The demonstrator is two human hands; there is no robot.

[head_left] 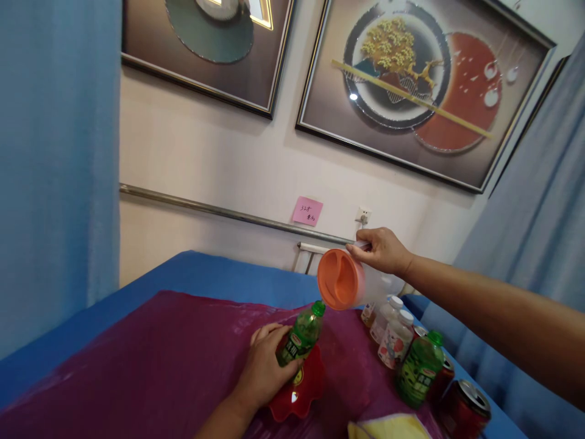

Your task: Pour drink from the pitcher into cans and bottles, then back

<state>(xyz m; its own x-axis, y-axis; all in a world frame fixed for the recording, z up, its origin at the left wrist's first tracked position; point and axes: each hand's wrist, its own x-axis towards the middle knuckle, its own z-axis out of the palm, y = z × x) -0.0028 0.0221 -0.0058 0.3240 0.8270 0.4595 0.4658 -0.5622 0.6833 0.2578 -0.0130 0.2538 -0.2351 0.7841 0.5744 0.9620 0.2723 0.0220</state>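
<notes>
My left hand (269,366) is wrapped around a green-labelled plastic bottle (299,335), which leans a little to the right. Its top is green; I cannot tell whether a cap is on. Below the bottle is a red scalloped dish (292,407). My right hand (384,249) grips the handle of a translucent pitcher (372,286) with an orange lid (337,279). The pitcher is tipped on its side, lid towards the left, just above the bottle's top. No stream of liquid can be made out between them.
At right stand several white-capped bottles (397,341), another green bottle (419,371) and red cans (464,411). A yellow cloth (388,428) lies in front on the magenta plastic sheet (137,366), which covers a blue surface (210,271). Blue curtains (59,158) hang at both sides.
</notes>
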